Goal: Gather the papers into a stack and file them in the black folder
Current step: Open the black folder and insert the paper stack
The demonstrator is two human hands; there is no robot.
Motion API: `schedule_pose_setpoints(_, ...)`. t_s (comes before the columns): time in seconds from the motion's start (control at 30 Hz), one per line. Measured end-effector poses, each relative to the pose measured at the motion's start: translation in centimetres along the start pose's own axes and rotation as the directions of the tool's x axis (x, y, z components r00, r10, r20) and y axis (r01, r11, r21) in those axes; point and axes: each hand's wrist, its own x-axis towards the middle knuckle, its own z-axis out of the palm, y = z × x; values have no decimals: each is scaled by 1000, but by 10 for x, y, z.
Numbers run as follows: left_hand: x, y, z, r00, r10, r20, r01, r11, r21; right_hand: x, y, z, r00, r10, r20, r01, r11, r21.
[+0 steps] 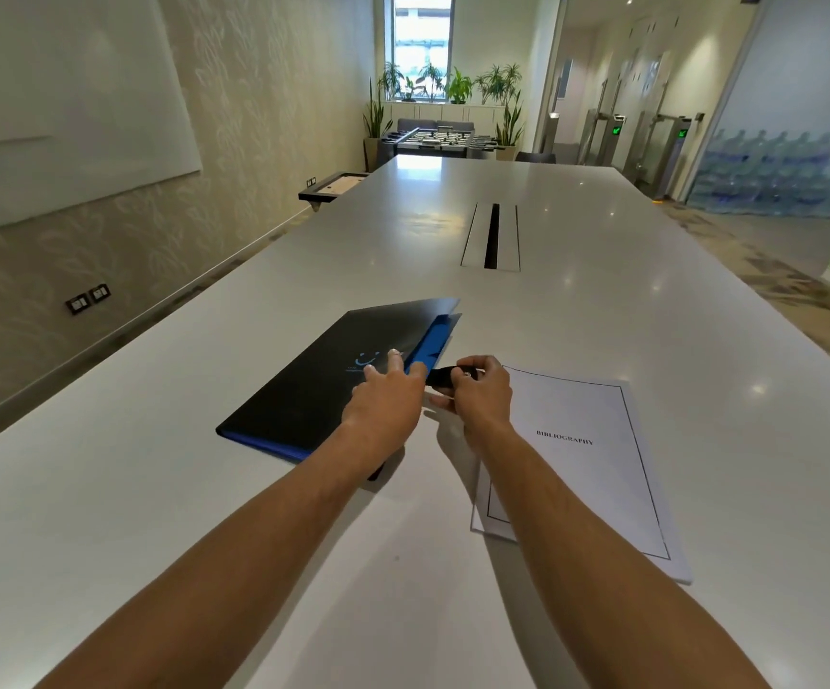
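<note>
Two bare hands meet at the near right edge of the black folder (313, 385), both forearms reaching in from the bottom of the view across the white desk (602, 300).

Folder: lies flat, angled, spine toward the lower left, blue lining showing along the spine and at the open right edge. Cover lifted slightly at the far corner. Pale blue logo on the cover, partly hidden by fingers.

Left hand (385, 400): palm down on the folder's cover, fingers spread and extended, tips resting near the logo and on the blue inner edge. Open, flat, gripping nothing.

Right hand (480, 390): just right of the left, nearly touching it. Fingers curled in, closed round a small black flap or strap (445, 377) that sticks out from the folder's right edge. Exactly what this piece is, cannot tell. Wrist bent slightly, knuckles up.

Papers (582, 460): one neat stack, flat on the desk, just right of the right hand and forearm, outside the folder. Top sheet has a thin black border and the word BIBLIOGRAPHY. Forearm overlaps the stack's left edge.

Long cable slot (491, 236) set in the desk well beyond the folder.
</note>
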Motion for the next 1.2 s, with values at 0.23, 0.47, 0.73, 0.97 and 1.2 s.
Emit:
schedule_pose_setpoints(0.23, -1, -14, -16, 995, -85, -51, 86, 996, 17, -3, -3, -4, 1000, -13, 17, 12, 1000, 16)
schedule_pose_setpoints(0.47, 0, -24, -18, 988, -152, -32, 153, 987, 43, -9, -5, -5, 992, -119, 43, 122, 991, -55)
schedule_pose_setpoints(0.73, 2, -33, -28, 987, -138, -88, 141, 990, 26, -11, -8, -9, 991, -124, 49, 126, 991, -41)
schedule_pose_setpoints(0.97, -1, -34, -33, 987, -122, -103, 133, 985, 110, -12, -11, -10, 989, -134, 69, 136, 990, -27)
schedule_pose_setpoints(1.2, -5, -33, -40, 974, -173, -146, 191, 975, 114, -11, -10, -11, 988, -141, 68, 143, 989, -26)
